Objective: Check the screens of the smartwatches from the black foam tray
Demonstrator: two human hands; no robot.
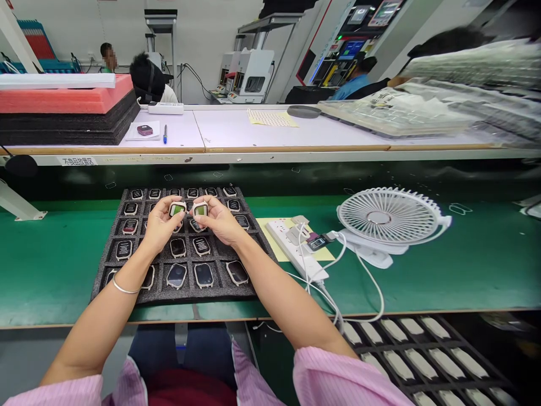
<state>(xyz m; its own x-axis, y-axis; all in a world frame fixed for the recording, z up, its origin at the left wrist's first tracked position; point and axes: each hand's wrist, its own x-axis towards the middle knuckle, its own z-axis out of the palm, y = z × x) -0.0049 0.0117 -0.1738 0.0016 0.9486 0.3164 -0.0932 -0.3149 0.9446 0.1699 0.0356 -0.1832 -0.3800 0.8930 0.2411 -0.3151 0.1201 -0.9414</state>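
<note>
My left hand is closed on a smartwatch case without a strap, its lit screen showing green. In my right hand is a second smartwatch case, also with a green lit screen. Both are held up side by side over the far half of a dark grey foam tray. Square pockets in the tray hold several more watch cases, such as one with a dark screen in the front row. Some pockets are hidden under my hands and forearms.
Right of the tray, a white power strip with plugs and cables lies on yellow paper. Beyond it stands a white fan. A raised shelf runs behind, bearing foam sheets and plastic trays. Another tray sits below, lower right. People are behind.
</note>
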